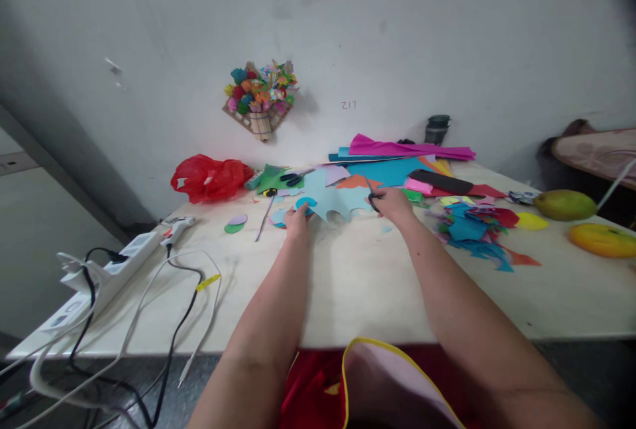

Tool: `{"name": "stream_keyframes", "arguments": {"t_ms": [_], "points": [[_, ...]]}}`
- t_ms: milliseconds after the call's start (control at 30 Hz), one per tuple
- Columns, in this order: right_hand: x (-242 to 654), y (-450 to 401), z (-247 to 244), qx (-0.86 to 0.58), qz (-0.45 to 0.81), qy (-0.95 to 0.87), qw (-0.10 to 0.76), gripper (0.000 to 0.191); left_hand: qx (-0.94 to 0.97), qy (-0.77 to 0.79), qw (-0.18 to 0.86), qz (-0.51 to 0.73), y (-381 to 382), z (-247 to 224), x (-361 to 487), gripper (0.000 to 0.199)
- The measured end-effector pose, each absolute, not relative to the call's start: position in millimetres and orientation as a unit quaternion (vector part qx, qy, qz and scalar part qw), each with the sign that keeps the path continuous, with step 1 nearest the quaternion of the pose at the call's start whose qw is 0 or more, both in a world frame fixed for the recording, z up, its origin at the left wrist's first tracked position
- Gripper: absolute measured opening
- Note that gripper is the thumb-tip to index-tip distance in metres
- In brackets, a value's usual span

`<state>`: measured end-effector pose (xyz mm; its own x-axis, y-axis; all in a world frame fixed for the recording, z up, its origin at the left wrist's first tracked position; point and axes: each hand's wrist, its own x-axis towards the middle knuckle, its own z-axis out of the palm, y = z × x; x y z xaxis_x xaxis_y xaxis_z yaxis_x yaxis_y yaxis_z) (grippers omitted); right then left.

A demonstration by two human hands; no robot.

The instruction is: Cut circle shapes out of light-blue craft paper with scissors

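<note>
My left hand is closed at the middle of the table, fingertips pinching a small bright blue paper circle. A light blue sheet of paper with curved cut-outs along its near edge extends from there to the right. My right hand grips dark-handled scissors, blades pointing up and away beside the sheet's right end. More blue paper circles lie under and beside my left hand. A lilac circle and a green circle overlap further left.
Behind lie a second pair of scissors, a red plastic bag and rolled magenta paper. Paper scraps and two mangoes are on the right. A power strip with cables occupies the left edge. Paper flowers hang on the wall.
</note>
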<state>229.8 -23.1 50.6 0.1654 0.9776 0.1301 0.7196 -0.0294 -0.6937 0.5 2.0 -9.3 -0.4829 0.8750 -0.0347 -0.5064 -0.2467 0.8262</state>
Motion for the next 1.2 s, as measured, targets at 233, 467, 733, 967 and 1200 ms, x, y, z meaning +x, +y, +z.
{"name": "stream_keyframes", "arguments": {"t_ms": [233,467,733,967,1200], "points": [[215,-39,49,-0.442,0.516,-0.648,0.345,0.027,0.259,0.398,0.477,0.739,1,-7,-1,0.018],[229,-32,39,-0.408,0.541,-0.708,0.198,0.034,0.288,0.366,0.503,0.728,-2,-6,-1,0.025],[234,-35,42,-0.419,0.545,-0.709,0.155,0.031,0.304,0.37,0.526,0.703,-6,-2,0,0.025],[239,-29,38,-0.394,0.583,-0.696,0.142,0.03,0.298,0.349,0.543,0.703,-11,2,1,0.028],[246,-31,39,-0.372,0.587,-0.695,0.184,0.032,0.301,0.352,0.553,0.692,-11,3,2,0.025]]}}
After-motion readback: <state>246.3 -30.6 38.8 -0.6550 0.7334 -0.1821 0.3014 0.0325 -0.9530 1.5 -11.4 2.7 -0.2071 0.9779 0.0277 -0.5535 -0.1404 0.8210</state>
